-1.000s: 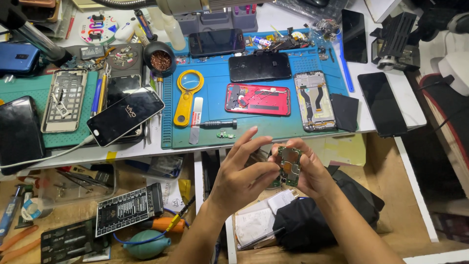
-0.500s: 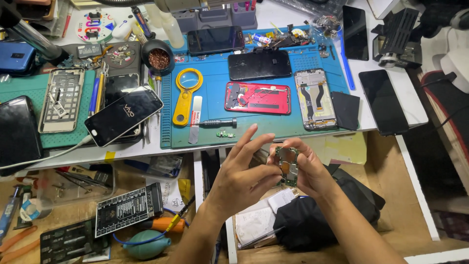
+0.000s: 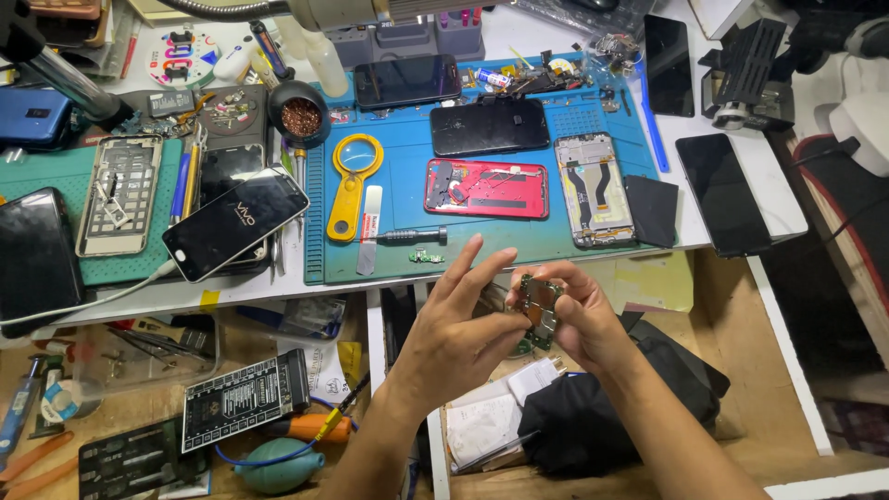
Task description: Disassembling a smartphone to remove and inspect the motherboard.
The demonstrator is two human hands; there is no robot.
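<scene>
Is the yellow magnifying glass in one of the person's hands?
No. The yellow magnifying glass lies on the blue mat, while the left hand and right hand hold a small circuit board.

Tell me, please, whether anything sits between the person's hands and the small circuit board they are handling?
Nothing visible does: the small circuit board is pinched directly between the fingers of the left hand and the right hand.

Small green circuit board, metal-shielded chips visible, tilted upright, pinched between both hands above the open drawer below the bench edge.
</scene>
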